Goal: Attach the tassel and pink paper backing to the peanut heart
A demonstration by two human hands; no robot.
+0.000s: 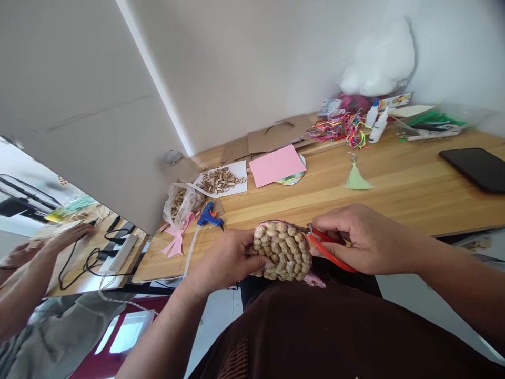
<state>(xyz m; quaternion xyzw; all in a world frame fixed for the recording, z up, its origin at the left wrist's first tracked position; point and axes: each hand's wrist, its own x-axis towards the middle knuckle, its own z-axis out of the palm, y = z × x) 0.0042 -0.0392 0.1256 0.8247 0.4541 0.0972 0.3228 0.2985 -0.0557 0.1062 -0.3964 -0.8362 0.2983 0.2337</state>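
A round piece covered in rows of whole peanuts (pixel 282 250) is held up at the table's front edge, over my lap. My left hand (pixel 232 258) grips its left side, thumb on the peanut face and fingers behind, out of sight. Closed around the handles of red-handled scissors (pixel 331 252), my right hand (pixel 359 237) sits at the piece's right side. The scissor blades meet the upper right rim, and their tips are hidden. A scrap of pink paper (pixel 314 280) hangs below the piece at its lower right.
A blue glue gun (pixel 211 216) lies left, near a bag of peanuts (pixel 179 202) and shells on white paper (pixel 221 180). Pink paper (pixel 277 166), a green tassel (pixel 356 176), glue bottles (pixel 379 125) and a black phone (pixel 475 168) lie behind. Another person's hand (pixel 73 234) is far left.
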